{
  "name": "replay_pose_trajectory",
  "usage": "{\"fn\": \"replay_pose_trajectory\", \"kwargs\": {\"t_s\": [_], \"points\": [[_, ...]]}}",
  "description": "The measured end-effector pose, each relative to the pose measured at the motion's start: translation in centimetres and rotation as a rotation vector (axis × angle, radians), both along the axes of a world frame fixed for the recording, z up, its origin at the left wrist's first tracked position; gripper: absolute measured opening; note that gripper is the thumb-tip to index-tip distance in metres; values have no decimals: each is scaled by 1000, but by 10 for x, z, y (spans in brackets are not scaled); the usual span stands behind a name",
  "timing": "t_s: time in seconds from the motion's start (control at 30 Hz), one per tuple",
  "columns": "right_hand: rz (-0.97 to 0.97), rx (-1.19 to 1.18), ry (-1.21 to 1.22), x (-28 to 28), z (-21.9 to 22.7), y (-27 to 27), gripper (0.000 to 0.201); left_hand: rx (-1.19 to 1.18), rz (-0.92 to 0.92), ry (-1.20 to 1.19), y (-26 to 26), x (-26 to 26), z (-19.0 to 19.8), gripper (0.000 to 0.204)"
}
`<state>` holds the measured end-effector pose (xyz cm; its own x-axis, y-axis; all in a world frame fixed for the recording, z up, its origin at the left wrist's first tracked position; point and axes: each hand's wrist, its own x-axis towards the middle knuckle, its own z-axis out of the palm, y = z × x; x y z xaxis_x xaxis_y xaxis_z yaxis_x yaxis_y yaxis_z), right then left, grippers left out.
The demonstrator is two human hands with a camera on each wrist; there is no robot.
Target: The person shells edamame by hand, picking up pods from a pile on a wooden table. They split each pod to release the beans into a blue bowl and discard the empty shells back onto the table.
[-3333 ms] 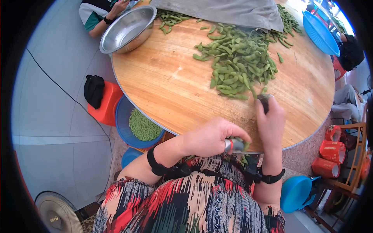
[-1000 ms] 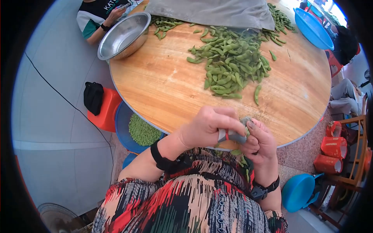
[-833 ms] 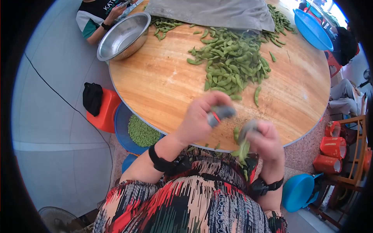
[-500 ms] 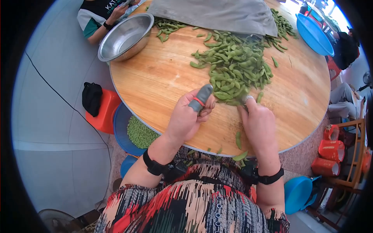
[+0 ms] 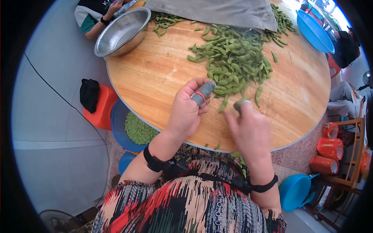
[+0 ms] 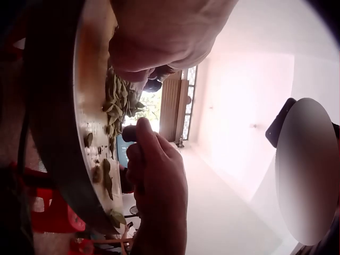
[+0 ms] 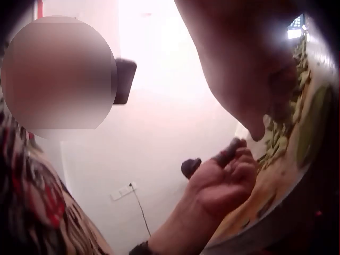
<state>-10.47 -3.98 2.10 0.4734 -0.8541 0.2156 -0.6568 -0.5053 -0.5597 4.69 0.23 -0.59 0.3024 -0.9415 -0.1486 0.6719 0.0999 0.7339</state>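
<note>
My left hand hovers left of the heap of green edamame pods, fingers loosely curled. Its thumb wears a grey finger cot with a red band; nothing shows in its grasp. At the near side of the heap is my right hand, slightly blurred, with a dark cover on a digit. Its thumb and index finger stand apart, the thumb tip close to a loose pod. Another pod lies right of it. The right wrist view shows my left hand from the palm side.
A metal colander stands at the table's left rim, near another person's arm. Grey cloth covers pods at the back. Below the left edge, a blue tub holds shelled beans. A blue basket stands far right.
My hands met at the near edge around green pods, then parted. My left moved up and left; my right reached the heap, then drew back slightly, and a pod now lies near its thumb.
</note>
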Motion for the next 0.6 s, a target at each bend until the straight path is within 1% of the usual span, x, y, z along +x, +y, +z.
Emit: {"fn": "replay_pose_trajectory", "kwargs": {"t_s": [0.03,0.07,0.13,0.17,0.23,0.27,0.3,0.33,0.37,0.4,0.43,0.47,0.5,0.53,0.57,0.6], "points": [[40,-86,191,5,-4,3,21,7,0,-4,1,0,0,17],[41,-80,186,8,-11,3,21,-3,4,-14,1,-1,1,16],[17,-155,238,14,-24,0,22,-14,13,-26,4,1,0,16],[24,-155,237,12,-26,-1,22,-14,-5,-38,6,3,-2,19],[-6,-189,93,0,-28,-9,19,-25,-21,-46,7,3,-2,22],[-6,-195,95,-5,-28,-13,19,33,-76,-44,7,1,1,25],[32,162,-157,-12,-25,-14,17,94,-132,-41,8,-1,3,29],[70,522,-409,-17,-21,-14,14,92,-131,-39,9,-2,3,29],[68,1043,-664,-24,-9,-13,10,89,-308,115,10,-3,4,30],[67,1044,-663,-27,-4,-12,10,87,-486,271,10,-4,3,31],[99,1228,-791,-29,0,-11,10,90,-489,274,10,-6,2,31],[133,1411,-922,-32,1,-9,10,27,-536,220,9,-8,0,26],[131,1409,-924,-33,1,-7,10,-39,-581,163,7,-10,-2,22],[180,1322,-864,-34,0,-5,11,-41,-582,161,6,-12,-5,22],[229,1233,-805,-34,1,-3,12,-27,-480,162,6,-14,-10,18],[232,1231,-807,-33,2,1,12,-10,-376,164,7,-15,-11,14]]}}
